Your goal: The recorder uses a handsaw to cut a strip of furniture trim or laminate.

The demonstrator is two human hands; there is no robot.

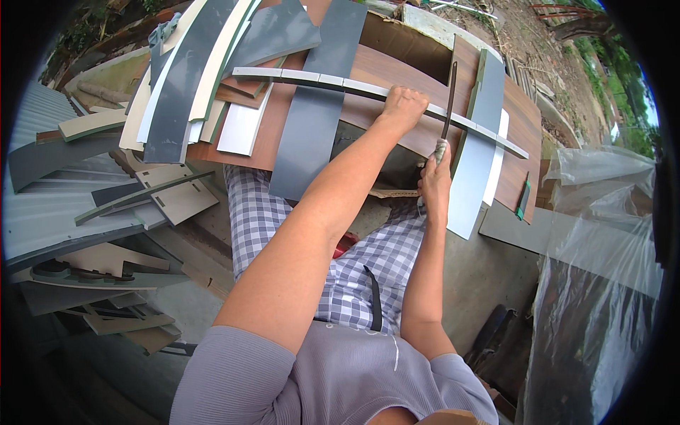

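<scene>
A long, narrow pale strip [312, 76] with several cross lines lies across the boards in front of me. My left hand [404, 111] is closed over it near its middle, pressing it down. In my right hand [435, 180] is the wrapped, whitish handle of a narrow hand saw [450, 99], seen nearly edge-on. Its dark blade points away from me and crosses the strip just right of my left hand. Whether the teeth touch the strip, I cannot tell. Beneath the strip are a dark grey board [306, 134], brown wood-grain boards [397, 74] and a light blue-grey board [470, 180].
Several cut panels [188, 78] are piled at the left, with more offcuts [127, 265] lower down. A slim green and black tool [523, 200] lies on the right board. Clear plastic sheeting [595, 283] hangs at the right. An opened cardboard box [418, 46] sits at the back.
</scene>
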